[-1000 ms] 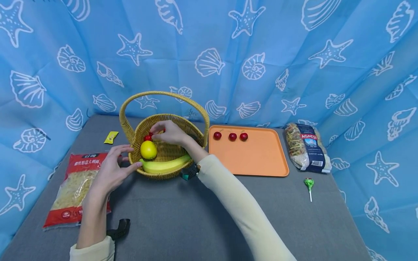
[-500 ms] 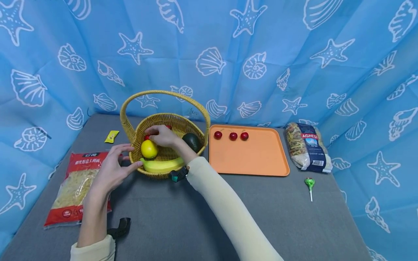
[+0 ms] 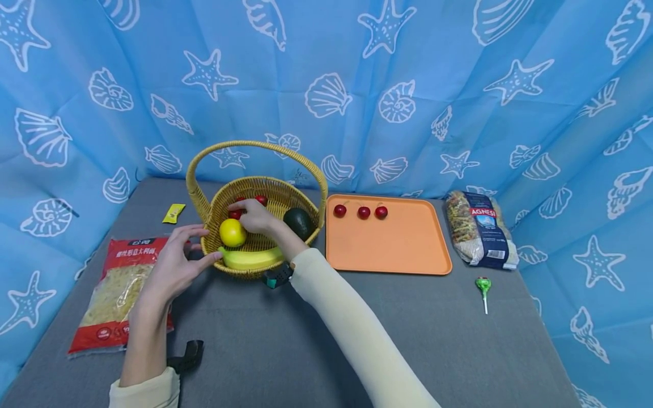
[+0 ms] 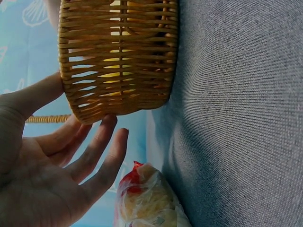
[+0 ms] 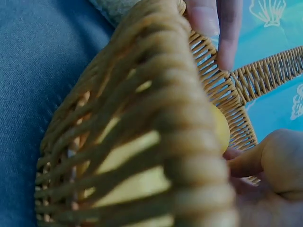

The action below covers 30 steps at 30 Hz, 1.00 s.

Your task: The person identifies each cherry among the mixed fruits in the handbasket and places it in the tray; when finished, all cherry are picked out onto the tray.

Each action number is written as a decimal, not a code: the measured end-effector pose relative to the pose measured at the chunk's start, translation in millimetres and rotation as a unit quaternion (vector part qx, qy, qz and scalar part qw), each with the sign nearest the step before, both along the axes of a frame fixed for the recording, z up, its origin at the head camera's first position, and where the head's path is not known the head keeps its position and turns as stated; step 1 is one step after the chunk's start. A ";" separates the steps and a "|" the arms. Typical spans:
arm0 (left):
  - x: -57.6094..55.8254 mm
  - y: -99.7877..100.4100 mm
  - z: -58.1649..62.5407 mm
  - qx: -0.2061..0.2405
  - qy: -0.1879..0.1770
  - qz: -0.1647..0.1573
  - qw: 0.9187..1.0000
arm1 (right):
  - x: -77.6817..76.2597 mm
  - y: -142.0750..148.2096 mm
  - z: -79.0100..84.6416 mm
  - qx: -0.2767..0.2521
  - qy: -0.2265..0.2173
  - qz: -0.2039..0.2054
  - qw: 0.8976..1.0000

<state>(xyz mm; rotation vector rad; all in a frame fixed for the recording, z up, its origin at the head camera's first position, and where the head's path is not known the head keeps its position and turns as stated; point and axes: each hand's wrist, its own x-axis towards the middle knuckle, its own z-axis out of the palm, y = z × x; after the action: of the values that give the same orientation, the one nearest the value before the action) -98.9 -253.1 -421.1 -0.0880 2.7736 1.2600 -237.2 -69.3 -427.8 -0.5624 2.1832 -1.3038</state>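
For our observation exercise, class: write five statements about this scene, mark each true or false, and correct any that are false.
1. Three cherries lie in a row on the orange tray. True.

2. The left hand touches the basket. True.

3. The right hand is over the tray. False: the right hand is in the basket.

4. The avocado is in the basket. True.

5. The lollipop lies on the tray. False: the lollipop lies on the grey table, apart from the tray.
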 end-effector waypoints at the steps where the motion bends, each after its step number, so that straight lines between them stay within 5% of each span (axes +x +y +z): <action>1: 0.1 -0.1 0.0 0.001 -0.001 0.000 1.000 | -0.1 1.6 -0.8 -0.004 -0.005 -0.006 1.000; 8: 0.4 -0.9 -0.4 0.001 -0.002 -0.004 1.000 | -3.7 12.3 -6.8 -0.013 -0.019 -0.035 0.999; 19: -0.1 -0.8 -0.9 0.001 -0.003 -0.001 1.000 | -4.1 25.2 -7.0 -0.041 0.025 -0.099 0.994; 30: -1.2 -1.0 -1.4 0.000 -0.009 0.003 1.000 | 20.0 65.5 19.3 -0.107 0.077 -0.033 0.991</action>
<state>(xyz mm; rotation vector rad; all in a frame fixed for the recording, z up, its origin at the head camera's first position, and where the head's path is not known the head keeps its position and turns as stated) -100.1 -254.1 -422.5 -0.1059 2.7600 1.2544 -217.2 -3.8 -408.6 -0.7000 2.2162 -1.5890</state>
